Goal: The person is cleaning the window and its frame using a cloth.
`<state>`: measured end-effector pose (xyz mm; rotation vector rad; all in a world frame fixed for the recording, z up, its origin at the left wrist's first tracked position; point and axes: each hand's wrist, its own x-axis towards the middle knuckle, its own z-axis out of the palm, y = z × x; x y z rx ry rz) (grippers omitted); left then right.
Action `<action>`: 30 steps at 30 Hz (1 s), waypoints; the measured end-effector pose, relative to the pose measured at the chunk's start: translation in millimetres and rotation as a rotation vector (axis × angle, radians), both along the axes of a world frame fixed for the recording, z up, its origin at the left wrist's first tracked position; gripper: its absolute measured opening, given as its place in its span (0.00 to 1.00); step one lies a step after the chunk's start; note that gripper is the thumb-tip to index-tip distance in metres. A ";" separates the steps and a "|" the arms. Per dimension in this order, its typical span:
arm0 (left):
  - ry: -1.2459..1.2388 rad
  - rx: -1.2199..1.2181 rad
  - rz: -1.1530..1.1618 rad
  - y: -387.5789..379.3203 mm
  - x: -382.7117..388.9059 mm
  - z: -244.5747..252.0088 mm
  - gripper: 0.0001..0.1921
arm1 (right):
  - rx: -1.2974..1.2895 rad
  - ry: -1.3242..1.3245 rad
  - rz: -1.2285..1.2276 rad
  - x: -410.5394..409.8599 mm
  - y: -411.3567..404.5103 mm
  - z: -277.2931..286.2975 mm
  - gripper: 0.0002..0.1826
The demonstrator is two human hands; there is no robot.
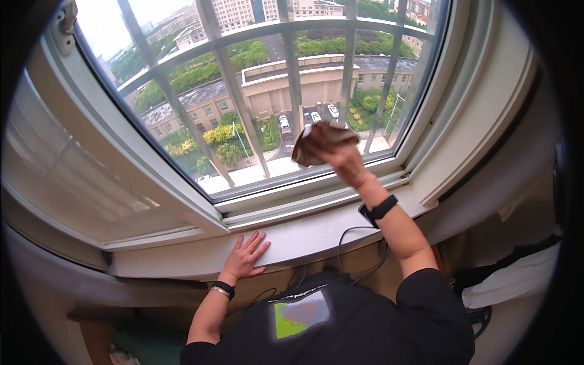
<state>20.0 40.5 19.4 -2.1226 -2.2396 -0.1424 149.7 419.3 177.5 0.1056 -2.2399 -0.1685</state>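
My right hand grips a brown cloth, which bunches under and around its fingers. The cloth is held against or just in front of the window pane, low and right of the middle; whether it touches the glass I cannot tell. Slight blur lies over the hand and cloth. On the white windowsill my left hand rests palm down, fingers spread, holding nothing. Between sill and pane runs the white sliding-window frame with its track.
Metal security bars stand beyond the glass. A second window sash is at left, with a latch above it. One black cable hangs over the sill's front edge. White fabric lies at lower right.
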 end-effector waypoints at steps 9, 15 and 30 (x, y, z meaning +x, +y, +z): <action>-0.001 0.007 -0.033 5.1 -1.3 1.4 0.43 | -0.130 0.495 -0.206 1.8 20.4 38.3 0.30; -0.011 -0.008 -0.013 -0.9 -0.7 -3.4 0.44 | -0.086 -0.084 -0.030 16.9 -8.0 -72.6 0.33; 0.003 -0.016 -0.044 1.8 -2.9 -9.4 0.44 | -0.171 0.565 -0.401 78.0 119.4 54.5 0.30</action>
